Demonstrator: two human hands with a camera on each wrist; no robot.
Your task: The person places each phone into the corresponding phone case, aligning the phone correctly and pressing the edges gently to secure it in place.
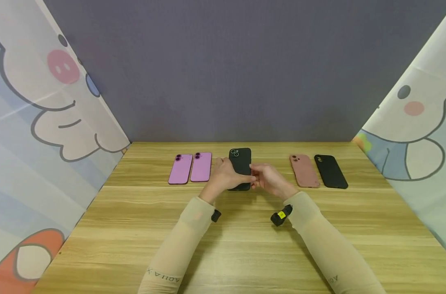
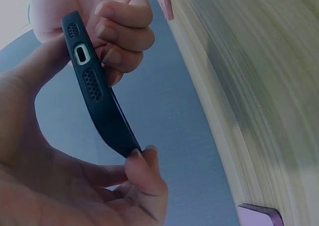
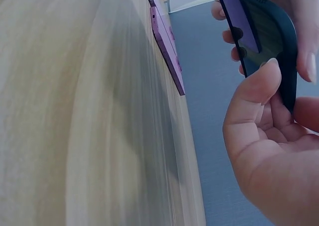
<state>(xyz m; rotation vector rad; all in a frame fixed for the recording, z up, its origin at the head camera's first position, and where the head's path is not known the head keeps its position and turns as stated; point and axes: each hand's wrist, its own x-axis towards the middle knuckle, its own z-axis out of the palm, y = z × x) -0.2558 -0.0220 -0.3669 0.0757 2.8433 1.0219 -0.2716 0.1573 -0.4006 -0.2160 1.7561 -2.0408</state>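
A phone in a black case [image 1: 241, 161] is held between both hands in the middle of the head view, its back with two camera lenses turned up. My left hand [image 1: 224, 176] grips it from the left, the thumb lying across the lower back and the fingertips at the left edge. On the opposite side, my right hand [image 1: 268, 179] pinches the lower right edge with curled fingers. The charging port and speaker holes at the case's bottom end [image 2: 89, 81] face the left wrist camera. In the right wrist view, the glossy dark screen [image 3: 266, 34] mirrors its surroundings.
Two pink-purple phones [image 1: 180, 169] lie side by side, backs up, left of the hands. To the right lie a pink phone case [image 1: 304, 170] and a black phone case [image 1: 331, 171]. A grey panel [image 1: 241, 73] stands behind the wooden table [image 1: 241, 253], with cartoon-printed cloths at both sides.
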